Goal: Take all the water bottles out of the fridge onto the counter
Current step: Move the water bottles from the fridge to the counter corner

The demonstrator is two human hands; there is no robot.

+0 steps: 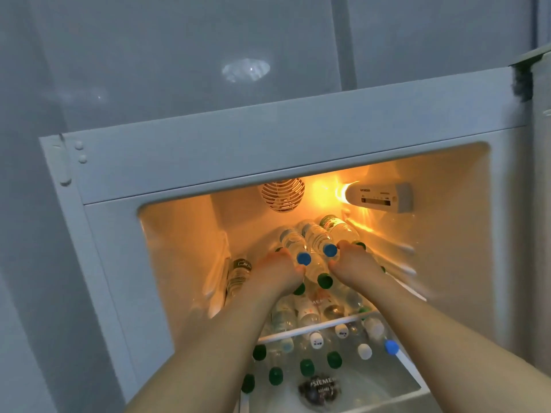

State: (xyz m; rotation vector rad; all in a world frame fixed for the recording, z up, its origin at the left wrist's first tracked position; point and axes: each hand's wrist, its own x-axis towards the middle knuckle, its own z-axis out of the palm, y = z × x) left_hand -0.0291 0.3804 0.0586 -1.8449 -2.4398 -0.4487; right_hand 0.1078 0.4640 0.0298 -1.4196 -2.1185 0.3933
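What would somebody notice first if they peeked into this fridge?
The glowing orange light at the top right of the open fridge catches the eye first. Right under it, the left hand and right hand reach in among bottles lying on the upper shelf, beside two blue caps. Lower down, more bottles with green caps and white caps crowd the next level.

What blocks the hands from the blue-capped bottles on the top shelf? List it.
Nothing visible. The left hand and right hand already reach the blue-capped bottles on top of the pile; the fridge stands open.
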